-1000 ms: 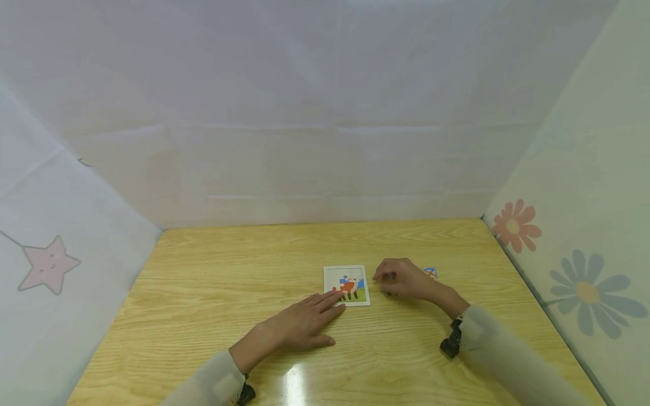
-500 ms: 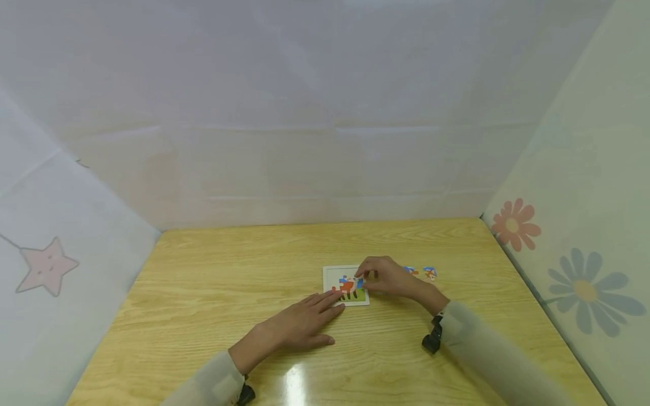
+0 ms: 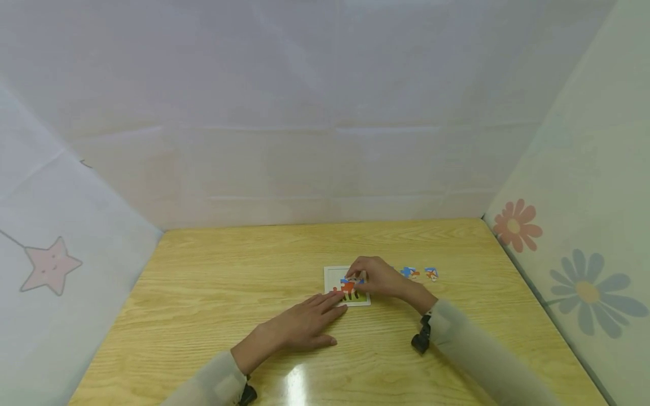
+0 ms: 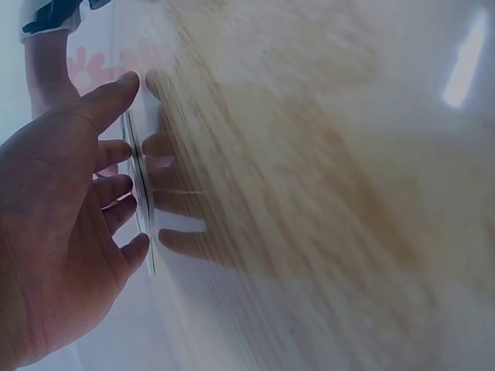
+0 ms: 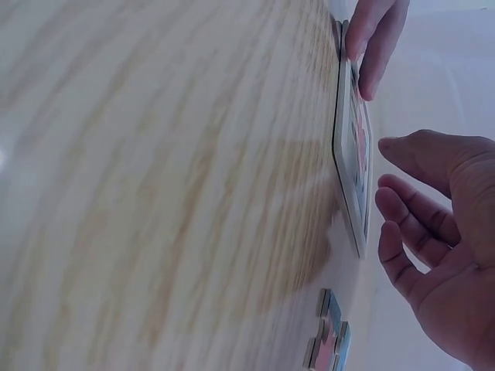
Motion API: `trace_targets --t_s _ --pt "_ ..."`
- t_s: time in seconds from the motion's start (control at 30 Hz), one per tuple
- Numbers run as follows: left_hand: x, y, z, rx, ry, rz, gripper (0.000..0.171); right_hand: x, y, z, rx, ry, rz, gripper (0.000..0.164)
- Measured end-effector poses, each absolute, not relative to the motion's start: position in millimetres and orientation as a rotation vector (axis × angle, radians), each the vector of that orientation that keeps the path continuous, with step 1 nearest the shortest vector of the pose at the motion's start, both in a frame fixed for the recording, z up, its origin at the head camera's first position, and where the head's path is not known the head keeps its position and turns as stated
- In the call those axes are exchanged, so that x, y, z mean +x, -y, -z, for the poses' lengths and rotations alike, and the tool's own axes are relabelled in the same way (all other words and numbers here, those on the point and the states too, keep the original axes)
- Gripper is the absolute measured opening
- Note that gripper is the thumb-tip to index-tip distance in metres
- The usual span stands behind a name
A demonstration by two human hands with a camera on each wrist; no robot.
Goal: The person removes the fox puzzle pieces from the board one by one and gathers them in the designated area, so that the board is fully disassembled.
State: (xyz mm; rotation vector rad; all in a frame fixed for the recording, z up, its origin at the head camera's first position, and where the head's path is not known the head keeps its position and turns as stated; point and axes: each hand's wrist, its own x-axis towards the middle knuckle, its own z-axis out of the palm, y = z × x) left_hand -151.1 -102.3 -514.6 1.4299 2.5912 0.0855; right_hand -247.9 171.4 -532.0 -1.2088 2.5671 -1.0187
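A square picture puzzle in a white-edged tray [image 3: 333, 273] lies flat mid-table, showing an orange animal with dark legs, blue patches and green ground. My left hand [image 3: 303, 322] rests with outstretched fingers on its lower left corner. Over the puzzle's right side, my right hand [image 3: 380, 277] pinches a small puzzle piece between thumb and index finger, mostly hidden by the fingers. In the right wrist view, that hand [image 5: 448, 209] has curled fingers beside the tray edge [image 5: 349, 154]; no piece shows there. The left wrist view has the left hand [image 4: 69, 209] at the tray's rim.
Loose puzzle pieces lie right of the tray: one blue and orange piece [image 3: 409, 273] and another [image 3: 431, 274] farther right. A bit of another shows behind the right hand. The wooden table [image 3: 244, 259] meets pale cloth walls at the back and sides.
My right hand has moved left from beside the loose pieces to over the puzzle's right side, uncovering pieces behind it. The left hand has stayed in place.
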Motion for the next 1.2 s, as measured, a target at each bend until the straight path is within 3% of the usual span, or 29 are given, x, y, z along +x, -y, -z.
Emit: trace_targets --t_s 1.2 --pt "-153 93 514 1.484 -2.586 0.023 0.072 -253 -166 545 -1.239 -2.586 0.965 0.02"
